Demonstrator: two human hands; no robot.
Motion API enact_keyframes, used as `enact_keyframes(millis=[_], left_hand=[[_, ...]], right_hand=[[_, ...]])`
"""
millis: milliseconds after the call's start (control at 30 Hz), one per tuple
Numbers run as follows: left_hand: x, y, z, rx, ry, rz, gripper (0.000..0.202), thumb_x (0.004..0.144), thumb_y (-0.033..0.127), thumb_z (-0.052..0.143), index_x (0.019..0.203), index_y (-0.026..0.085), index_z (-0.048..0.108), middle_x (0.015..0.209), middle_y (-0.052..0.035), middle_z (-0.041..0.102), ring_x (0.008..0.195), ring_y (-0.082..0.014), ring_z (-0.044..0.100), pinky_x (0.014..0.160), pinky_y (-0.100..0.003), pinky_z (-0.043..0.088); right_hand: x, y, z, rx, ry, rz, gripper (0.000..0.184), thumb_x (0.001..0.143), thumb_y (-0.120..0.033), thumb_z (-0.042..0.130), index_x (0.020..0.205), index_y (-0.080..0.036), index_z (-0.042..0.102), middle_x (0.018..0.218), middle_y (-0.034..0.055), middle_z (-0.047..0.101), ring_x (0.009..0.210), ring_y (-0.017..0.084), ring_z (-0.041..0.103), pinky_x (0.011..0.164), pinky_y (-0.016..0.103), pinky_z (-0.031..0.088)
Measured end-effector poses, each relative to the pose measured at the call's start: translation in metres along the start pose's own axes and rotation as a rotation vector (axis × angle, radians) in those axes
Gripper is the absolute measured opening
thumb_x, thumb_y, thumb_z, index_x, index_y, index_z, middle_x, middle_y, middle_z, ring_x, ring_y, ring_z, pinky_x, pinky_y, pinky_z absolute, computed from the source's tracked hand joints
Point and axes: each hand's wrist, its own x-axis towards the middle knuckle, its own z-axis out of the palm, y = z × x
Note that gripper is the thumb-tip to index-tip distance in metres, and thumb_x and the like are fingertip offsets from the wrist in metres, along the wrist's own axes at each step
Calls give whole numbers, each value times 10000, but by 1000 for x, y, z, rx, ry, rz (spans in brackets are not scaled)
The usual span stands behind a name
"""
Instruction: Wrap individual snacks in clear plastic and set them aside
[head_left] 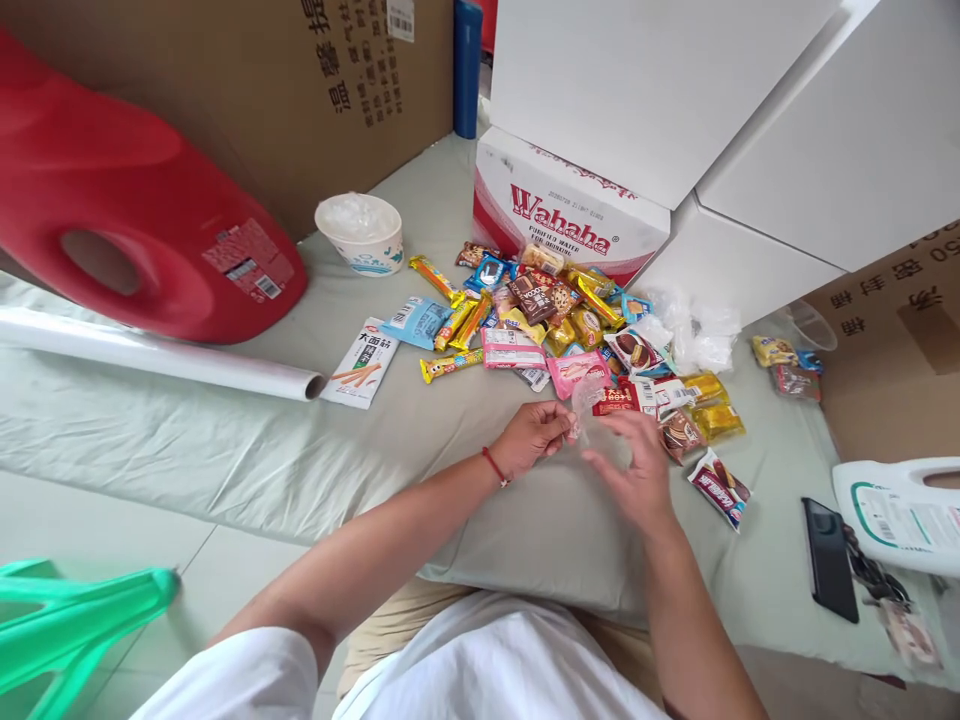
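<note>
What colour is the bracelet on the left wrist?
The bracelet is red; the head view shows it best.

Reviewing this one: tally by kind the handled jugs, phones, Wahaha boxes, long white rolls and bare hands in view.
Handled jugs: 2 (red jug, white jug)
Phone: 1
Wahaha box: 1
Long white roll: 1
Bare hands: 2 (left hand, right hand)
Total: 7

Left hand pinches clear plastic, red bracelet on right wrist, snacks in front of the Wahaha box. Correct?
No: the red bracelet is on the left wrist, per the head view. Rest stands: left hand pinches clear plastic, snacks in front of the Wahaha box.
</note>
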Motion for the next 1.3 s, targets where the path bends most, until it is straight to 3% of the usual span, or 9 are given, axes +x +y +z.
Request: enact_keyframes(millis=[100,333,567,667,767,967,1067,1233,1300], left_hand=[[1,-4,0,22,-6,66,542,675,633,823,714,159,563,587,40,569,463,-45,385,450,-210,245],[2,-7,-1,10,17,84,564,727,683,766,741,184,503,581,58,537,455,-42,335,456,-214,206],[1,-8,-1,29,8,103,560,778,700,710,745,176,514,647,44,542,501,-54,360,495,-225,252],[0,-8,0,33,-4,118,550,775,688,722,748,173,532,677,43,507,604,-82,424,571,-222,348],[0,-11,1,-11,-12,112,526,769,662,746,784,177,542,740,35,505,705,-106,462,676,-239,433],[3,-15,-1,-80,9,108,495,790,639,745,794,196,524,788,10,515,755,-139,497,707,-276,480],[3,-17,-1,-100,38,105,460,802,621,745,816,203,553,826,-7,538,780,-151,515,725,-286,500],[4,-20,-3,-160,43,85,415,822,594,745,898,210,609,917,-39,624,839,-169,582,778,-309,537],[5,-21,-3,-169,32,84,409,821,590,749,886,211,610,935,-46,645,868,-181,606,805,-328,549]], right_hand=[[-3,-9,12,-36,-125,-22,124,940,-361,668,995,-282,746,950,53,695,915,235,621,840,400,514],[-13,5,33,252,23,275,176,972,-393,612,921,-227,643,784,-8,626,695,155,567,664,285,466],[-14,8,31,153,56,113,240,886,-372,730,1081,-245,672,1031,52,633,904,200,580,832,346,493],[-14,13,33,247,80,199,231,950,-403,636,1113,-241,649,1042,60,627,885,194,594,807,341,505],[-15,17,37,275,43,245,296,872,-412,740,1095,-245,639,1017,43,621,863,187,589,807,337,513],[-14,19,37,414,37,359,170,911,-396,690,897,-229,669,882,23,656,829,181,612,771,312,502],[-15,23,34,461,95,399,173,917,-397,686,892,-229,660,832,8,645,761,163,596,732,295,500],[-19,23,37,353,87,236,268,853,-365,775,1084,-256,693,1067,58,639,903,192,614,796,334,539],[-18,22,39,259,80,162,217,876,-329,753,1082,-269,718,1063,59,636,910,192,611,794,338,538]])
